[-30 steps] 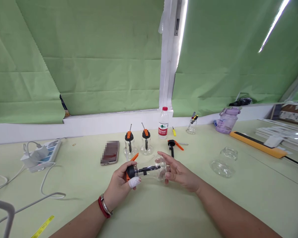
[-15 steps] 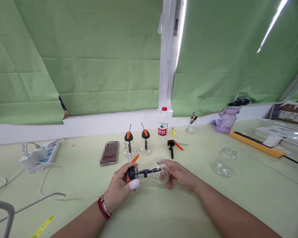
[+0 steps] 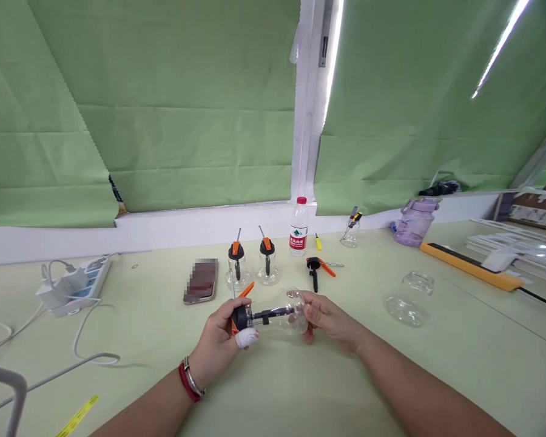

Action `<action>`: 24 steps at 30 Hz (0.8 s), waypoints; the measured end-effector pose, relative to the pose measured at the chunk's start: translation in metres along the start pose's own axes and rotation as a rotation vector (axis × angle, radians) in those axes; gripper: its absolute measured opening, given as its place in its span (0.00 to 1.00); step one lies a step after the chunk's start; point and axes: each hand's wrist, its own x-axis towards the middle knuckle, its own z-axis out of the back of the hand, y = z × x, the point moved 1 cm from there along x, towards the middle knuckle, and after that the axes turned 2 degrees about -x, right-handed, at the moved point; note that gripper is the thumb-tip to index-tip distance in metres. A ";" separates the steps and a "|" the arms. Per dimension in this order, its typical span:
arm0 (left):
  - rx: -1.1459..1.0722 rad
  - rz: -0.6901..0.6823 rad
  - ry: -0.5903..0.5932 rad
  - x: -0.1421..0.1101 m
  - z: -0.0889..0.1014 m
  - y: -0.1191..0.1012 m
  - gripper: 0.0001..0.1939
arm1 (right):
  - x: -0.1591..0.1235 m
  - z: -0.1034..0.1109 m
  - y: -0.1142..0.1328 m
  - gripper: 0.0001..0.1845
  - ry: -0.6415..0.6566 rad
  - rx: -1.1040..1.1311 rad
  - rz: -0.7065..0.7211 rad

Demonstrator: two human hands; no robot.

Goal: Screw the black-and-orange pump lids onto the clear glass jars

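Note:
Between my hands a clear jar lies on its side, its base to the right. Its black lid has an orange lever and a thin metal spout, and a black tube runs down inside the jar. My left hand, with white tape on the thumb, is closed around the lid. At the other end, the fingers of my right hand grip the base of the jar. Just beyond stand two similar lidded jars. A loose black lid with an orange lever lies to their right.
A lidless clear jar stands at the right. Behind are a water bottle, a yellow screwdriver and a small jar of tools. A phone and a power strip with cables lie left.
Both hands keep hold of the jar and its lid. The right hand and jar base have shifted very slightly left; otherwise things stay put.

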 end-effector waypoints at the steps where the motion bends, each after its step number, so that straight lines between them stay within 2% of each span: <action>1: 0.004 -0.010 0.004 0.000 0.000 0.000 0.22 | 0.000 -0.001 0.000 0.31 -0.002 -0.012 0.000; 7: -0.053 0.047 0.015 0.001 -0.002 -0.002 0.22 | 0.000 -0.001 0.003 0.33 0.020 -0.061 0.025; 10: -0.064 0.066 -0.009 0.001 -0.002 -0.002 0.23 | -0.003 0.000 0.008 0.32 0.044 -0.013 0.061; 13: -0.061 0.076 -0.013 0.002 -0.002 -0.001 0.23 | -0.005 0.001 0.010 0.41 0.068 0.044 0.067; 15: -0.055 0.074 -0.006 0.001 -0.001 -0.001 0.23 | -0.005 0.001 0.008 0.43 0.081 0.052 0.052; 24: 0.001 0.008 0.066 0.000 0.000 0.003 0.22 | -0.001 0.004 -0.001 0.37 0.040 0.024 0.039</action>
